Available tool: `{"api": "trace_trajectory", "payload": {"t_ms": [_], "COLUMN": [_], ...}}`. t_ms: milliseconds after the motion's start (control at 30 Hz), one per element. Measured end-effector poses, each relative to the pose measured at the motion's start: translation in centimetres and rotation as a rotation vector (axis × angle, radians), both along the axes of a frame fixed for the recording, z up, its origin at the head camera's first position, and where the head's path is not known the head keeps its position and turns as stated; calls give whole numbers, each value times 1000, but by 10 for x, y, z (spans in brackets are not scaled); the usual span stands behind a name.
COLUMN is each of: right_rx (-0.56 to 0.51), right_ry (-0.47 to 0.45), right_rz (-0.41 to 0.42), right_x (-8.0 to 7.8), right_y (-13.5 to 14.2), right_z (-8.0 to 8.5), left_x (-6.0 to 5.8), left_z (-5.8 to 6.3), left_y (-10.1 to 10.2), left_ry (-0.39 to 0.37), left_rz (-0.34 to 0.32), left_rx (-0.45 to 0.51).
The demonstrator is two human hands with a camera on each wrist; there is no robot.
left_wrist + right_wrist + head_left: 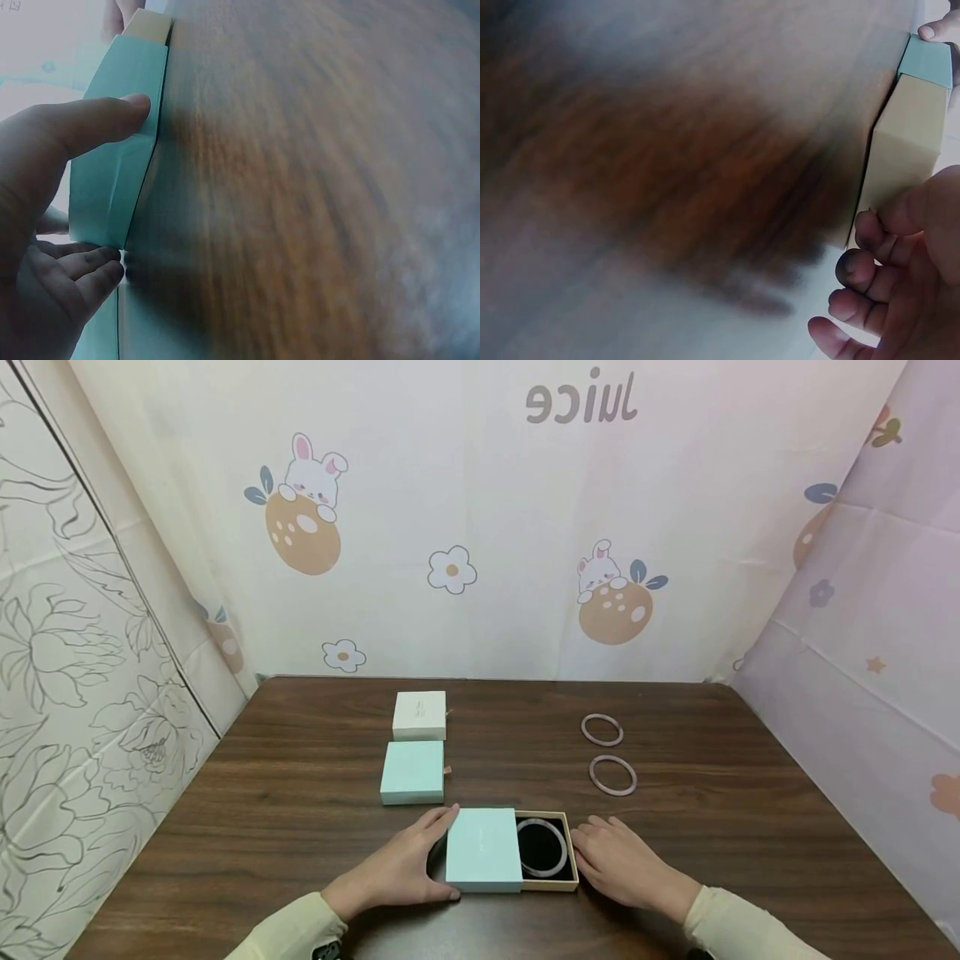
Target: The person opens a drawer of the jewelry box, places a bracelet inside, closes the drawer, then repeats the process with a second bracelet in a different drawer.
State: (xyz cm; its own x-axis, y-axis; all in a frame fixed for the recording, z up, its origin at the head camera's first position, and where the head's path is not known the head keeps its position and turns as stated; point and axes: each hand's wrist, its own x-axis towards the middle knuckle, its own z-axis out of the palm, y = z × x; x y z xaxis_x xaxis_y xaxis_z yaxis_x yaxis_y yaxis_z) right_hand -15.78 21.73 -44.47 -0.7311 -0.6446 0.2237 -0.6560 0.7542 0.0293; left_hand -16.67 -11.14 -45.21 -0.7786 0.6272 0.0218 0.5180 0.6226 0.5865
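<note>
A mint-green bangle box [483, 850] lies near the front of the table, its tan-edged inner drawer [549, 886] slid partly out to the right. Inside, on black lining, sits a pale bangle [565, 846], its left edge under the sleeve. My left hand [401, 867] grips the sleeve, thumb on the near side and fingers by the far left corner. At the drawer's outer end my right hand [628, 865] pinches with thumb and forefinger, the other fingers curled; any pull tab there is hidden. Two more pale bangles, a far one [584, 729] and a nearer one [612, 793], lie flat at the back right.
Behind the sleeve, to the left, stand a second mint box [412, 768] and, touching or close behind it, a white box [418, 714]; each has a small tab on its right side. A patterned curtain [465, 627] hangs along the table's back edge.
</note>
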Motion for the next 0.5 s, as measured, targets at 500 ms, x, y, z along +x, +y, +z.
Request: {"api": "trace_trajectory", "payload": {"t_ms": [500], "right_rx": [36], "right_ry": [-77], "right_rz": [-26], "right_x": [0], "right_y": [-8], "right_z": [7], "left_x": [1], "left_z": [-1], "left_y": [-1], "left_ry": [-9], "left_rz": [4], "left_rx": [10]}}
